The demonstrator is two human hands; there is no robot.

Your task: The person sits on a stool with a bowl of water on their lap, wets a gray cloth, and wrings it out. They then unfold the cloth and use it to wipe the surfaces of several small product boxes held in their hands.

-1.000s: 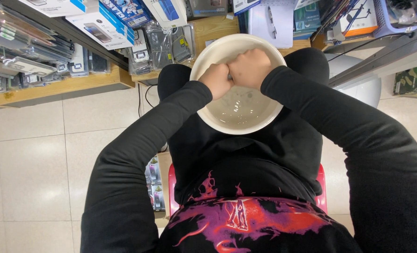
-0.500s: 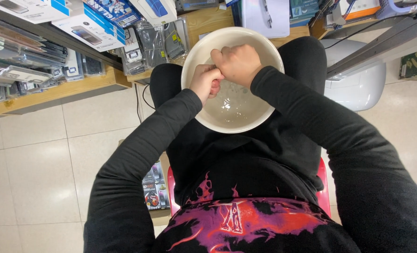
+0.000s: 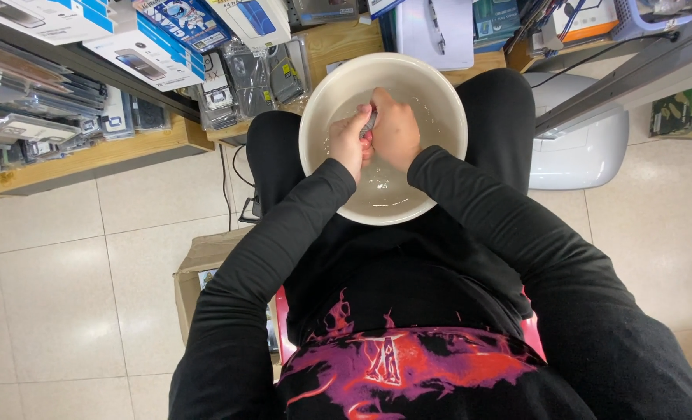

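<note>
While the hands sat as two closed fists side by side half a second and a second ago, they have now turned toward each other, and a small grey object (image 3: 370,123) with a red spot below it shows between them. I judge that the rubbing under water goes on, with the piece now being worked at its edge.

Nearest, one red stool (image 3: 282,319) shows under the person, and one cardboard box (image 3: 198,272) stands on the floor at its left side. One off-white bowl (image 3: 308,132) rests on the lap between the two thighs, with shallow water (image 3: 385,198) toward its near rim.

Both hands are inside the bowl, near its middle. The left hand (image 3: 350,144) is curled, its fingertips pinching the grey object. The right hand (image 3: 396,132) is clenched over the object's other side, touching the left.

Beyond the bowl's far rim runs one wooden shelf (image 3: 89,155), crowded with many packaged goods, too many to count. One white rounded appliance (image 3: 587,148) sits by the right knee.
</note>
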